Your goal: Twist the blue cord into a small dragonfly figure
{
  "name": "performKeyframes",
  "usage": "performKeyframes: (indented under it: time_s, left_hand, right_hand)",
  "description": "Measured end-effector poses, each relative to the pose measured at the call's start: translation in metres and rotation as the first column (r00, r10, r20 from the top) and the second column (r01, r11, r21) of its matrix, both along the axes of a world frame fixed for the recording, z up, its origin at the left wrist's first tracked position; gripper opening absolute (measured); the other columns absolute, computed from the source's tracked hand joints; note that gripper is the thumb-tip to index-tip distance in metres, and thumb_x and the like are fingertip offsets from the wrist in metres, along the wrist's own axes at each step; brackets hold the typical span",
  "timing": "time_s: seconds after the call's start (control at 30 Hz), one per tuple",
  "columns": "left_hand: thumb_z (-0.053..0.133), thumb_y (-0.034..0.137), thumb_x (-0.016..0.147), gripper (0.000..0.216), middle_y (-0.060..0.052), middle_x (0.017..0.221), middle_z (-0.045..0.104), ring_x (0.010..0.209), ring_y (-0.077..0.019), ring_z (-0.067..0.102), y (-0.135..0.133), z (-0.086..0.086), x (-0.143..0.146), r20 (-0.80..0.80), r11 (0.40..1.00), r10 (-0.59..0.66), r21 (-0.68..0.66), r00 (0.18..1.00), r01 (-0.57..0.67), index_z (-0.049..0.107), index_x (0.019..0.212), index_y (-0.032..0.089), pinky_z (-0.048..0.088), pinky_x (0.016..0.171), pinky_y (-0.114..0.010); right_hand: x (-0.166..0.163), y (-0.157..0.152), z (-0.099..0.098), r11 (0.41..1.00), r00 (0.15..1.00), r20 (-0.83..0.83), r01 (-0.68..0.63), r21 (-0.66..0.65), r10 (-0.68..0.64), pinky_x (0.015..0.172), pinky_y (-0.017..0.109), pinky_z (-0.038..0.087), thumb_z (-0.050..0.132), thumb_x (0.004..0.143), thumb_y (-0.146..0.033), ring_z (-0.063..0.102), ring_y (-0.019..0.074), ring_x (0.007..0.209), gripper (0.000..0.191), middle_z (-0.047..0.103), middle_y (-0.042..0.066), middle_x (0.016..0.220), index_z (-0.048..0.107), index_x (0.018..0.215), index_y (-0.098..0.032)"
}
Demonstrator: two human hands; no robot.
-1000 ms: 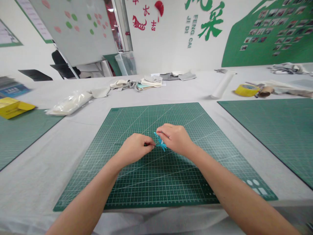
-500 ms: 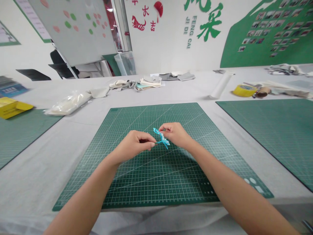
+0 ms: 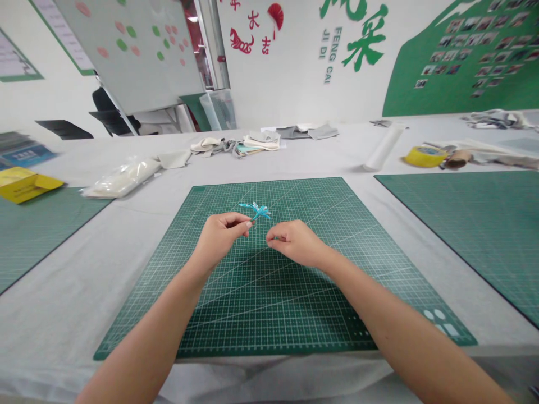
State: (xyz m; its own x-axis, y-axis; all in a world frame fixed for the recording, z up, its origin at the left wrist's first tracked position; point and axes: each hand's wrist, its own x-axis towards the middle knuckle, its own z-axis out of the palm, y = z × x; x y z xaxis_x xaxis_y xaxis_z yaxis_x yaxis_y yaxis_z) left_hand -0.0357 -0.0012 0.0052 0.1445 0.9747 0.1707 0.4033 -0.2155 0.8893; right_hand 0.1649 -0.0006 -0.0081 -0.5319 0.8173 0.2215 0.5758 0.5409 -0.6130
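Observation:
My left hand [image 3: 221,237] is raised a little above the green cutting mat [image 3: 269,314] and pinches the stem of a small blue and white ornament [image 3: 256,210], whose petals stick up beyond the fingertips. My right hand [image 3: 295,244] hovers just to the right of it, apart from the ornament, its fingers curled in a pinch. A tiny pale bit shows between the thumb and forefinger, too small to name.
More green mats lie at the left [image 3: 37,230] and right [image 3: 475,219]. A yellow box [image 3: 23,184], a clear plastic bag [image 3: 122,178], folded cloths [image 3: 252,141], a white roll [image 3: 384,147] and a yellow tape roll [image 3: 423,156] sit farther back on the grey table.
The ornament was held between both hands; now only my left hand holds it, lifted up and to the left. My right hand has let go and drawn slightly back.

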Motion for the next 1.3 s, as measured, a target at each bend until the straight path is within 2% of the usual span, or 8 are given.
performKeyframes:
  time_s: [0.17, 0.3, 0.43, 0.73, 0.87, 1.0, 1.13, 1.3]
  left_hand:
    - [0.061, 0.028, 0.078, 0.016, -0.001, 0.064, 0.065, 0.066, -0.0149, 0.058, 0.003, -0.002, -0.003, -0.05, 1.0, 0.006, 0.017, 0.999, -0.005, 0.072, 0.081, 0.017, 0.044, 0.065, -0.028]
    - [0.06, 0.03, 0.079, 0.018, -0.001, 0.065, 0.066, 0.065, -0.016, 0.059, 0.004, -0.002, -0.004, -0.124, 0.999, 0.009, 0.036, 0.992, -0.005, 0.072, 0.083, 0.017, 0.044, 0.066, -0.029]
    - [0.058, 0.03, 0.08, 0.02, 0.0, 0.067, 0.068, 0.066, -0.0161, 0.06, 0.001, -0.005, -0.002, -0.242, 0.999, -0.011, 0.045, 0.97, 0.023, 0.073, 0.087, 0.019, 0.043, 0.065, -0.029]
    - [0.052, 0.027, 0.083, 0.023, 0.001, 0.079, 0.073, 0.071, -0.0164, 0.062, -0.011, -0.008, 0.013, -0.536, 0.985, -0.128, 0.032, 0.834, 0.172, 0.074, 0.087, 0.024, 0.039, 0.061, -0.026]
    - [0.052, 0.022, 0.082, 0.024, 0.002, 0.081, 0.073, 0.074, -0.0163, 0.063, -0.014, -0.007, 0.015, -0.555, 0.954, -0.256, -0.016, 0.792, 0.298, 0.075, 0.087, 0.025, 0.041, 0.064, -0.026]
    - [0.052, 0.021, 0.082, 0.023, 0.002, 0.082, 0.073, 0.075, -0.0155, 0.063, -0.017, -0.004, 0.015, -0.542, 0.912, -0.366, -0.044, 0.757, 0.409, 0.075, 0.085, 0.025, 0.041, 0.065, -0.024]
    - [0.052, 0.018, 0.081, 0.023, 0.002, 0.079, 0.072, 0.072, -0.014, 0.061, -0.018, 0.0, 0.014, -0.527, 0.867, -0.449, -0.061, 0.722, 0.494, 0.074, 0.081, 0.023, 0.041, 0.065, -0.023]
    - [0.054, 0.019, 0.082, 0.02, 0.001, 0.076, 0.07, 0.069, -0.0135, 0.06, -0.019, 0.007, 0.011, -0.39, 0.844, -0.52, -0.101, 0.76, 0.527, 0.074, 0.084, 0.021, 0.041, 0.066, -0.024]
  right_hand:
    - [0.0, -0.005, 0.006, 0.989, 0.989, -0.134, -0.085, -0.123, 0.069, 0.057, 0.022, 0.034, 0.059, 0.08, -0.015, 0.048, 0.0084, 0.057, 0.012, 0.058, -0.003, 0.061, 0.069, 0.074, -0.017]
    - [0.004, -0.005, 0.01, 0.96, 0.965, -0.259, -0.117, -0.255, 0.048, 0.05, 0.022, 0.03, 0.061, 0.08, -0.022, 0.036, 0.0072, 0.051, 0.011, 0.042, -0.006, 0.052, 0.068, 0.074, -0.016]
    - [0.005, -0.006, 0.012, 0.94, 0.936, -0.351, -0.144, -0.308, 0.028, 0.049, 0.022, 0.027, 0.063, 0.079, -0.025, 0.033, 0.0069, 0.05, 0.012, 0.038, -0.007, 0.051, 0.067, 0.074, -0.016]
    - [0.005, -0.005, 0.009, 0.985, 0.917, -0.39, 0.011, -0.174, -0.079, 0.048, 0.022, 0.024, 0.059, 0.082, -0.028, 0.028, 0.0066, 0.047, 0.015, 0.03, -0.008, 0.049, 0.062, 0.074, -0.016]
    - [0.005, -0.003, 0.006, 0.992, 0.955, -0.279, 0.114, 0.048, -0.097, 0.053, 0.022, 0.031, 0.056, 0.084, -0.024, 0.039, 0.008, 0.052, 0.014, 0.045, -0.005, 0.054, 0.062, 0.075, -0.016]
    - [0.005, -0.001, 0.0, 0.973, 0.982, -0.172, 0.117, 0.197, -0.084, 0.064, 0.023, 0.036, 0.054, 0.085, -0.019, 0.053, 0.0109, 0.067, 0.012, 0.063, 0.0, 0.072, 0.063, 0.078, -0.017]
    - [0.006, 0.004, -0.003, 0.981, 0.988, -0.142, 0.091, 0.173, -0.066, 0.066, 0.024, 0.038, 0.054, 0.086, -0.02, 0.057, 0.0119, 0.071, 0.013, 0.067, 0.001, 0.078, 0.065, 0.081, -0.017]
    - [0.01, 0.014, -0.008, 0.991, 0.98, -0.152, 0.132, 0.009, -0.129, 0.057, 0.023, 0.033, 0.057, 0.083, -0.022, 0.047, 0.0094, 0.056, 0.013, 0.058, -0.002, 0.061, 0.068, 0.078, -0.016]
